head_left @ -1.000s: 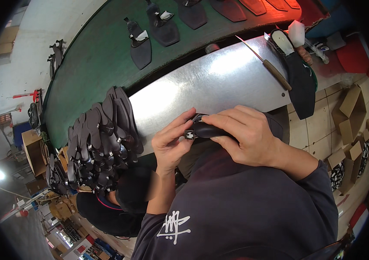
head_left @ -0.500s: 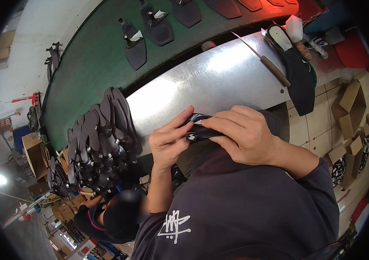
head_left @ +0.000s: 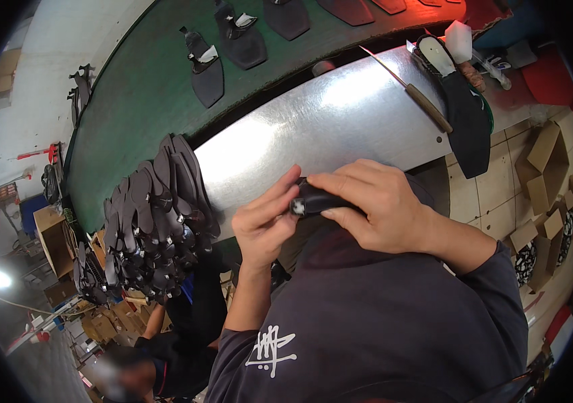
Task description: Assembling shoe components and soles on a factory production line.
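Between my two hands, above the near edge of the metal plate, is a black sandal piece (head_left: 326, 203) with a small white patch at its left end. My right hand (head_left: 384, 207) is closed around its right part, fingers over the top and thumb along the near side. My left hand (head_left: 263, 225) is at the left end, its fingers close together and pressed to the piece, with one finger pointing up. The far side of the piece is hidden by my fingers.
A metal plate (head_left: 266, 151) bears a wooden-handled awl (head_left: 427, 107); a black sole (head_left: 468, 127) overhangs its right end. Square-toed soles (head_left: 207, 84) lie on the green belt (head_left: 125, 107). Many dark soles (head_left: 158, 208) are piled left. A co-worker (head_left: 172, 369) bends below; cardboard boxes (head_left: 542, 171) stand right.
The sandal piece has turned in my hands, and the white material between my fingers no longer shows. My right fingers have shifted left along its top. The co-worker has moved lower left.
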### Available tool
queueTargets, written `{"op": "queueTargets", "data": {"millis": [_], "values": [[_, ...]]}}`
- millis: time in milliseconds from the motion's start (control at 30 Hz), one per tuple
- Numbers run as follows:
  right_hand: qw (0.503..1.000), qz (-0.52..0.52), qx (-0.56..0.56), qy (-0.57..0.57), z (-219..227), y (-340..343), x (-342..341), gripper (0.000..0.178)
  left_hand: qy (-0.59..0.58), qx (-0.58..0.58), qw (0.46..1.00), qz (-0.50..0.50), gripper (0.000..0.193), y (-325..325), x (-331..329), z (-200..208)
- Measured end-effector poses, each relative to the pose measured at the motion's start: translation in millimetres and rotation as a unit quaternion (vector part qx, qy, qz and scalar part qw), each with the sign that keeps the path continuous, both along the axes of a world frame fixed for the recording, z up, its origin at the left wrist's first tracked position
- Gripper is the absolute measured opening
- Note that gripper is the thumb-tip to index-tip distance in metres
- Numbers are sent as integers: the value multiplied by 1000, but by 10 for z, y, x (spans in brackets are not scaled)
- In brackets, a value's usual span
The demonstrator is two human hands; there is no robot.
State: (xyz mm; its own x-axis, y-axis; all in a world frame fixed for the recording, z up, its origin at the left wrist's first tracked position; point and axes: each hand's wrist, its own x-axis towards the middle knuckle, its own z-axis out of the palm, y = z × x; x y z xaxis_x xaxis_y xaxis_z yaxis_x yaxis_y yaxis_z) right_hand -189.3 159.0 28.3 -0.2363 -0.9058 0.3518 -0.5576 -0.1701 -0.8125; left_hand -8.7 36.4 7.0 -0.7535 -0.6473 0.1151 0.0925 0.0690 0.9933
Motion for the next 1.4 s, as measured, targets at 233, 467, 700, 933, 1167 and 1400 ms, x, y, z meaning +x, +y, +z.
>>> {"op": "queueTargets", "data": {"millis": [233,467,700,933,1167,1400], "values": [[984,7,83,-158,-227,-37,-14,13,-38,189,981,-15,42,37,-30,-118],[997,-10,48,-52,-269,-53,24,12,-54,258,965,10,43,78,-75,-83],[996,51,15,68,-223,-48,-41,12,-100,299,949,9,44,32,-75,57],[993,111,47,-20,-224,-40,-98,24,-151,279,948,5,38,15,-97,44],[992,92,81,-44,-217,-8,-51,23,-156,270,950,2,37,-11,-129,63],[999,38,27,-15,-287,-6,29,19,-155,306,939,21,38,-42,-149,74]]}}
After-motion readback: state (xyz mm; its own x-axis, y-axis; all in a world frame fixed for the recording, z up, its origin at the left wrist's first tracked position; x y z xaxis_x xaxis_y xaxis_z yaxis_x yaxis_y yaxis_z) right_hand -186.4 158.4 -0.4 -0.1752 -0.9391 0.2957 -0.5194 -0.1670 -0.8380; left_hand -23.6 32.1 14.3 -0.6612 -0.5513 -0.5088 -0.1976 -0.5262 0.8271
